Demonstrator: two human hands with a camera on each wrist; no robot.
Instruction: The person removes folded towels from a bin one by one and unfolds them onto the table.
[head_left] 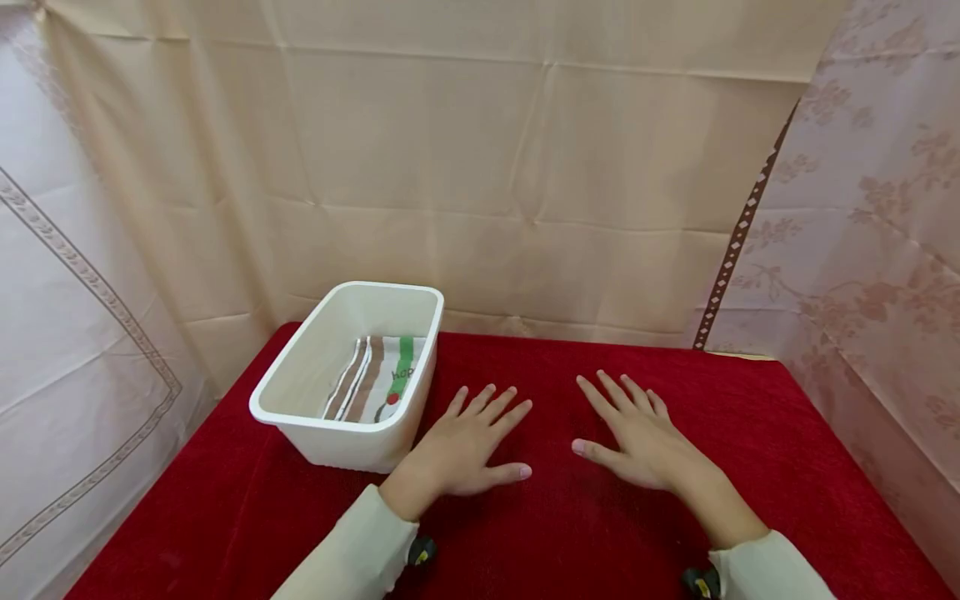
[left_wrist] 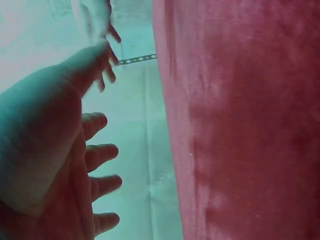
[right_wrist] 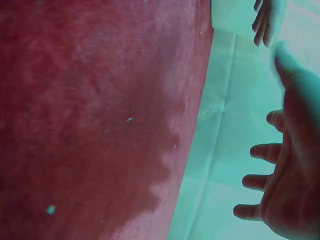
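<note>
My left hand (head_left: 467, 450) hovers palm down over the red cloth, its fingers spread and holding nothing. Close to its left stands a white plastic basin (head_left: 352, 446). Inside the basin lies a folded towel (head_left: 367, 379) with brown, white and green stripes, a red dot and some lettering. To the right, my right hand (head_left: 643, 442) is also palm down with fingers spread and nothing in its grasp. Both wrist views show the palms, the left palm (left_wrist: 45, 150) and the right palm (right_wrist: 295, 185), raised above the cloth with shadows beneath.
A red velvet-like cloth (head_left: 570, 542) covers the table. Behind it hangs a beige curtain (head_left: 480, 167), with patterned pale curtains at the left (head_left: 67, 333) and right (head_left: 885, 275). The basin stands near the table's back left corner.
</note>
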